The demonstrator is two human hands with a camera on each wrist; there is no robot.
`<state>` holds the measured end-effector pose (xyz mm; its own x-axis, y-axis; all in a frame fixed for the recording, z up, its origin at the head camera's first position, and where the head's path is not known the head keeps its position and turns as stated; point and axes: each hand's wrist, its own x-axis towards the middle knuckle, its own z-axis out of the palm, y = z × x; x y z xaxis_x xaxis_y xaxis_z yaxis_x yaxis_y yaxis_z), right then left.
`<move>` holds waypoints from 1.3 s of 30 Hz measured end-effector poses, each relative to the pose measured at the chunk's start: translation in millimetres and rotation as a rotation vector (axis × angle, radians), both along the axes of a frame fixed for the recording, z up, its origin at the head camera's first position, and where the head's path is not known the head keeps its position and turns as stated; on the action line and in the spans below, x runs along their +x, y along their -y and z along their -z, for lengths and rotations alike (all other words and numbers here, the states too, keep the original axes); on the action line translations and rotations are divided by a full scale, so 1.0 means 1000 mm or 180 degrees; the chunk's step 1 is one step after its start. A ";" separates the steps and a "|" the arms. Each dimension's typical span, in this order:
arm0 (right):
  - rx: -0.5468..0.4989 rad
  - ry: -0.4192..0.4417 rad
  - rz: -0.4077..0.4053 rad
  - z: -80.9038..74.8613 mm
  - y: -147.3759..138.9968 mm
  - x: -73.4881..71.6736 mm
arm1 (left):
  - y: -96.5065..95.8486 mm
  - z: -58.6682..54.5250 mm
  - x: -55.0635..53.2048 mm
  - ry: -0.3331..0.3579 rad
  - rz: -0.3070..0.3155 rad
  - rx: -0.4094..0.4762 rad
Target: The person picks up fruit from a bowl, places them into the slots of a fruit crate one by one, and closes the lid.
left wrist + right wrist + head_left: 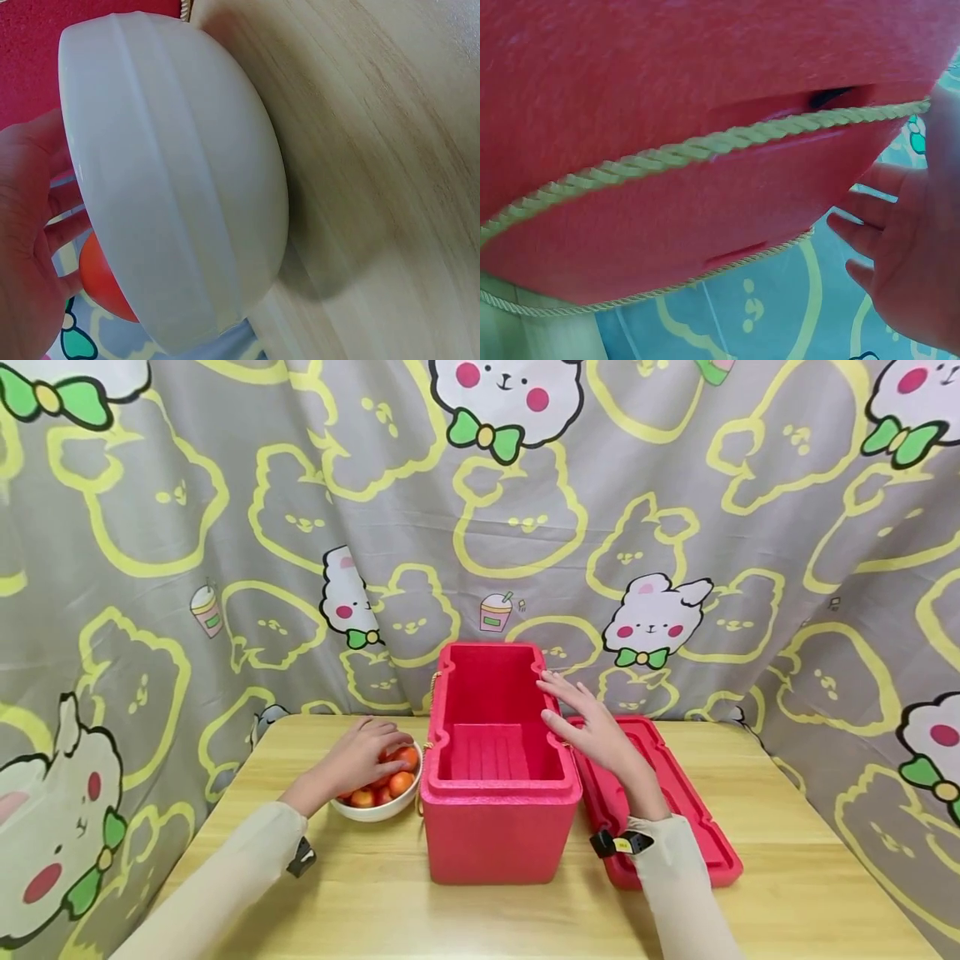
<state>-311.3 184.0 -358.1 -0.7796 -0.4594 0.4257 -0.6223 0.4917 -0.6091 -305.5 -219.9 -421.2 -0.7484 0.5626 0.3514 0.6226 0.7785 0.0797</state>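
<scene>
My left hand [363,752] lies over a white bowl [369,815], its fingers reaching across smooth, round orange-red fruits [401,783]. In the left wrist view the bowl [176,180] hides the fingertips, and one fruit [103,279] shows beside the hand [34,225]. Right of the bowl stands a red foam box [498,839] with its top off; its inside shows bare. My right hand [588,722] is at the box's right rim with fingers extended and nothing in it. Seen from the right wrist, that hand [904,240] is beside the box wall [667,82].
The red lid [675,777] lies on the wooden table [345,893] right of the box. Yellow rope [705,148] runs along the box's side. A patterned curtain [420,527] hangs behind and around the table.
</scene>
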 end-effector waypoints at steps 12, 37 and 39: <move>-0.0103 -0.0061 -0.0101 0.001 -0.003 0.002 | -0.004 0.001 -0.009 -0.0112 0.0082 -0.0171; -0.0189 0.0117 -0.0179 0.010 -0.003 0.001 | 0.005 0.001 -0.010 -0.0527 -0.0044 0.0085; -0.0172 0.0086 -0.0185 0.009 -0.004 0.001 | 0.005 -0.002 -0.011 -0.0563 -0.0078 0.0076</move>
